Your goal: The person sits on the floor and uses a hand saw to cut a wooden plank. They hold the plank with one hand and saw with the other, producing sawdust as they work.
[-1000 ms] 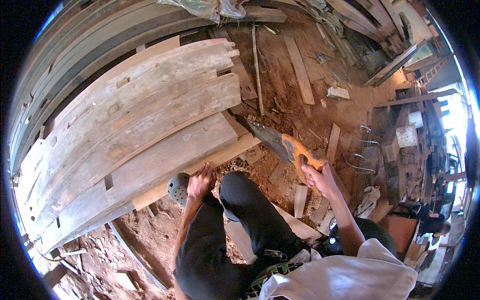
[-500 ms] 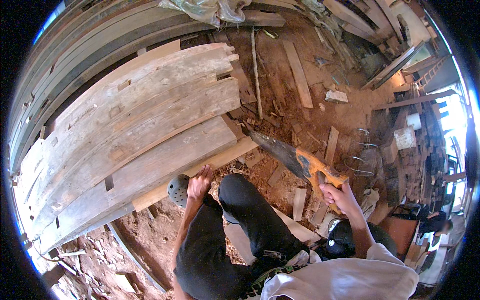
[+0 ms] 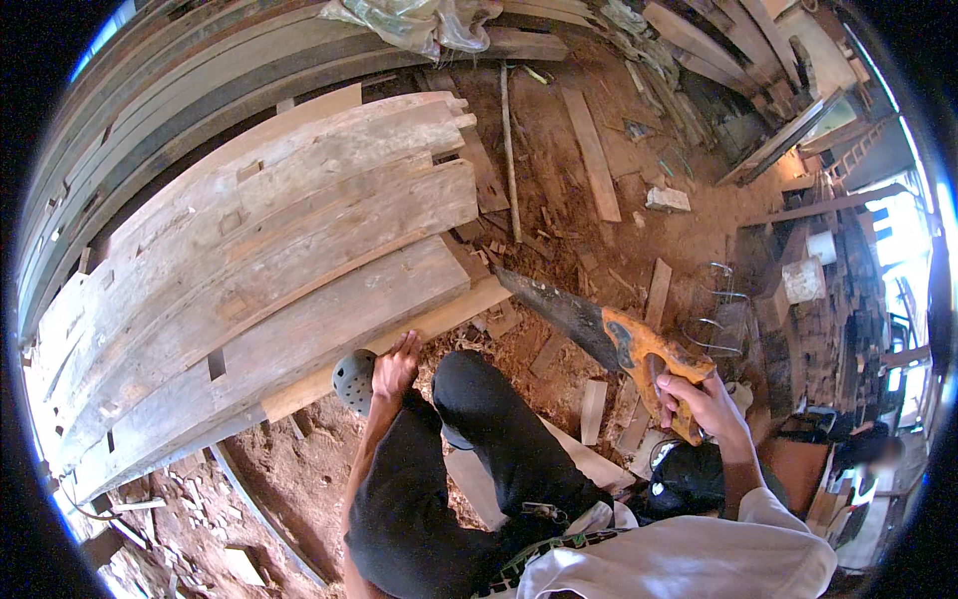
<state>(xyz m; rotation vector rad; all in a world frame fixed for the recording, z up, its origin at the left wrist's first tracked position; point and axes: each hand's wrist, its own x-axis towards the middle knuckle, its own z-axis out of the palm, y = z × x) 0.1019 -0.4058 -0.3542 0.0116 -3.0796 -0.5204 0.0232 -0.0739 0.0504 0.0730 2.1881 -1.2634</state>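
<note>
My right hand (image 3: 697, 401) is closed round the orange handle (image 3: 631, 334) of a handsaw, its dark blade (image 3: 564, 314) angled up-left, with the tip at the right end of a narrow light plank (image 3: 464, 299). My left hand (image 3: 396, 364) has its fingers curled onto that plank's near edge, just right of my grey clog (image 3: 352, 384). Behind the narrow plank lie a wider grey board (image 3: 349, 304) and several weathered boards (image 3: 279, 210) with notches. My bent knee in black trousers (image 3: 464, 389) is between my hands.
Long timbers (image 3: 150, 120) and plastic sheeting (image 3: 419, 20) are at the back. Offcuts (image 3: 594, 409) and wood chips cover the dirt floor. A white block (image 3: 667, 199), bent metal rods (image 3: 718, 329), two white containers (image 3: 803, 282) and stacked wood (image 3: 848, 339) stand right; a person (image 3: 868, 449) is at the right rim.
My right hand and the saw have moved right and down, drawing the blade back along the plank's end. My left hand has stayed nearly in place.
</note>
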